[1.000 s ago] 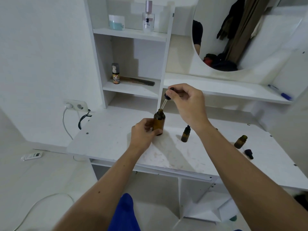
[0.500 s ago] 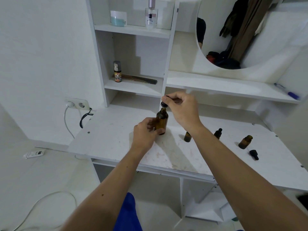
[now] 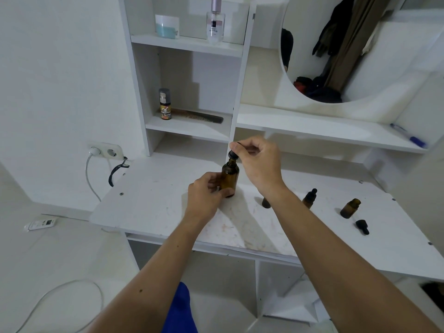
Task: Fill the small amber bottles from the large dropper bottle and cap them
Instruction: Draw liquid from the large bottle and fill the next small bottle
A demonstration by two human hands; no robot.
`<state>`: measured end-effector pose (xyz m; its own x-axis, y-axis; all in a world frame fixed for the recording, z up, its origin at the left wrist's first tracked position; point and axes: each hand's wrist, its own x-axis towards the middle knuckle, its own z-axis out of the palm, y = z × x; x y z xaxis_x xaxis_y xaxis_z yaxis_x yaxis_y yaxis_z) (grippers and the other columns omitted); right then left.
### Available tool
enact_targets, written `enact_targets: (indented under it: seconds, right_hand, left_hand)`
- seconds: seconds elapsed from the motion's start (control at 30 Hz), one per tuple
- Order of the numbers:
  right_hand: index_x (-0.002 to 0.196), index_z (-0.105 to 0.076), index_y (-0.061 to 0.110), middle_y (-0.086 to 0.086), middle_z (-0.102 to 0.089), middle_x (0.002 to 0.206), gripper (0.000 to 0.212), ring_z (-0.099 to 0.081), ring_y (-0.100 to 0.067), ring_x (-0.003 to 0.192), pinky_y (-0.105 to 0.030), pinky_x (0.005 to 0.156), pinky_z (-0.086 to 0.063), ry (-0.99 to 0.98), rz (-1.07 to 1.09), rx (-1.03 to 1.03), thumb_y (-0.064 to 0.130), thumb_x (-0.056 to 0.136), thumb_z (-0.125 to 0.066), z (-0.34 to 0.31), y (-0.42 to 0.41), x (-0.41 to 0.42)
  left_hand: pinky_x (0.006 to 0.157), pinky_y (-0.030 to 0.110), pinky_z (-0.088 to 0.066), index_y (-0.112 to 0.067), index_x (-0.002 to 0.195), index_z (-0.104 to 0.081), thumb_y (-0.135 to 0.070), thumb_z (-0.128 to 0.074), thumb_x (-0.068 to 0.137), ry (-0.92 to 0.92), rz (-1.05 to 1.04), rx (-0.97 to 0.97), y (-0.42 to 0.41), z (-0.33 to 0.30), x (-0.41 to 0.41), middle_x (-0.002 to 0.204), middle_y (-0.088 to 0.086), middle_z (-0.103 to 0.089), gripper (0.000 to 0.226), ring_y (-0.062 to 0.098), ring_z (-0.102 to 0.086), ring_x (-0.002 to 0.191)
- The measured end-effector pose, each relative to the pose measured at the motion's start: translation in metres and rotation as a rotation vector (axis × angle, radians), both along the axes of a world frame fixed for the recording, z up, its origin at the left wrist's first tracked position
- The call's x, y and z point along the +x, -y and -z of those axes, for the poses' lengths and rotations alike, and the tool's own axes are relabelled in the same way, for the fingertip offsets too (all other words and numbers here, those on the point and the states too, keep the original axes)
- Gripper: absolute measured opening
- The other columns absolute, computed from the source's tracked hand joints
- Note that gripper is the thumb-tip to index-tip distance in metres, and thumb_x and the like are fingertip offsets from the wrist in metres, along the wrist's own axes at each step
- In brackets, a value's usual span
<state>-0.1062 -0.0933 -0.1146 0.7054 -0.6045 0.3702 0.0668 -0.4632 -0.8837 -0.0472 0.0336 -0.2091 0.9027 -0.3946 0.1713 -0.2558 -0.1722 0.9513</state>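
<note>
Mid-frame: left hand (image 3: 206,191) wrapped round big bottle (image 3: 229,180), upright on table (image 3: 153,203). Right hand (image 3: 258,162) pinched dropper cap (image 3: 233,153) sitting at bottle's neck; screwed on or loose, unclear. Right of centre: capped small bottle (image 3: 310,198) looked done. Second small bottle (image 3: 265,203) mostly hidden behind right wrist, state unknown. Lower right: open bottle (image 3: 350,208) uncapped, its cap (image 3: 362,226) lying just beside. Fill level unreadable. At least that one left to cap.
</note>
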Motion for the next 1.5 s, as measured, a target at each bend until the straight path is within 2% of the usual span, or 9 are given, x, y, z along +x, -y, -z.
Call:
enact_targets:
  seconds: [0.17, 0.33, 0.57, 0.8, 0.93, 1.03, 1.23, 1.33, 1.5]
  right_hand:
    - [0.095, -0.082, 0.019, 0.006, -0.081, 0.089, 0.011, -0.078, -0.008, 0.087, -0.034, 0.088, -0.065, 0.021, -0.027, 0.059, 0.028, 0.090, -0.085, 0.002, -0.002, -0.004]
    - [0.101, -0.081, 0.012, 0.003, -0.081, 0.087, 0.015, -0.078, -0.007, 0.082, -0.015, 0.075, -0.058, 0.103, -0.029, 0.106, 0.022, 0.091, -0.084, -0.010, -0.004, -0.008]
    - [0.104, -0.081, 0.011, 0.000, -0.081, 0.099, 0.019, -0.077, -0.011, 0.092, -0.021, 0.087, -0.060, 0.214, 0.014, 0.035, 0.024, 0.091, -0.084, -0.033, -0.002, -0.011]
    - [0.106, -0.080, 0.008, -0.002, -0.081, 0.098, 0.018, -0.076, -0.006, 0.088, -0.016, 0.084, -0.057, 0.279, 0.020, 0.028, 0.020, 0.093, -0.082, -0.053, 0.005, -0.034]
    - [0.107, -0.080, 0.010, -0.003, -0.081, 0.101, 0.020, -0.077, -0.013, 0.095, -0.023, 0.090, -0.060, 0.276, 0.038, 0.025, 0.022, 0.092, -0.083, -0.049, 0.014, -0.053]
    - [0.106, -0.080, 0.012, -0.004, -0.081, 0.102, 0.019, -0.078, -0.018, 0.098, -0.030, 0.095, -0.062, 0.276, 0.050, 0.048, 0.023, 0.092, -0.084, -0.043, 0.024, -0.071]
    - [0.105, -0.080, 0.012, -0.004, -0.081, 0.101, 0.014, -0.078, -0.019, 0.098, -0.028, 0.094, -0.061, 0.274, 0.134, 0.027, 0.021, 0.094, -0.082, -0.032, 0.049, -0.121]
    - [0.099, -0.080, 0.020, 0.002, -0.081, 0.095, 0.005, -0.079, -0.013, 0.094, -0.021, 0.089, -0.059, 0.266, 0.194, 0.058, 0.020, 0.094, -0.081, -0.028, 0.064, -0.151]
    - [0.100, -0.078, 0.021, 0.016, -0.079, 0.081, 0.005, -0.072, 0.003, 0.070, -0.012, 0.057, -0.056, 0.229, 0.315, 0.087, 0.023, 0.095, -0.080, -0.020, 0.099, -0.200]
  left_hand:
    - [0.089, 0.014, -0.055, -0.013, 0.126, -0.070, -0.017, -0.091, 0.078, -0.003, 0.006, -0.003, 0.000, 0.000, -0.001, 0.113, -0.001, -0.076, 0.053, 0.013, -0.071, 0.103]
    - [0.095, 0.023, -0.058, -0.012, 0.124, -0.070, -0.016, -0.091, 0.077, 0.003, 0.002, 0.003, 0.000, -0.001, -0.002, 0.114, 0.002, -0.076, 0.051, 0.016, -0.072, 0.104]
    - [0.101, 0.032, -0.057, -0.013, 0.126, -0.070, -0.018, -0.090, 0.078, 0.011, -0.004, 0.022, -0.001, -0.002, -0.004, 0.114, 0.000, -0.075, 0.051, 0.016, -0.070, 0.105]
    - [0.106, 0.033, -0.053, -0.015, 0.132, -0.065, -0.027, -0.090, 0.079, 0.021, -0.011, 0.047, -0.001, -0.002, -0.011, 0.126, 0.000, -0.072, 0.060, 0.016, -0.066, 0.115]
    - [0.098, 0.025, -0.052, -0.014, 0.133, -0.059, -0.029, -0.096, 0.072, 0.015, -0.085, 0.013, -0.005, 0.000, -0.020, 0.124, 0.001, -0.068, 0.073, 0.016, -0.064, 0.111]
    - [0.086, 0.015, -0.050, -0.017, 0.125, -0.059, -0.031, -0.096, 0.071, -0.001, -0.118, -0.022, -0.006, 0.000, -0.036, 0.114, -0.002, -0.068, 0.067, 0.013, -0.065, 0.102]
    - [0.082, 0.017, -0.055, -0.018, 0.114, -0.065, -0.034, -0.095, 0.072, 0.005, 0.053, -0.044, 0.022, 0.001, -0.094, 0.101, -0.006, -0.069, 0.054, 0.009, -0.065, 0.092]
    - [0.082, 0.014, -0.055, -0.017, 0.114, -0.067, -0.031, -0.093, 0.075, 0.026, 0.212, -0.026, 0.046, 0.002, -0.121, 0.101, -0.006, -0.069, 0.049, 0.008, -0.066, 0.093]
    - [0.098, 0.020, -0.055, -0.018, 0.120, -0.069, -0.030, -0.094, 0.075, 0.019, 0.399, -0.016, 0.094, 0.004, -0.155, 0.115, -0.008, -0.071, 0.053, 0.004, -0.067, 0.105]
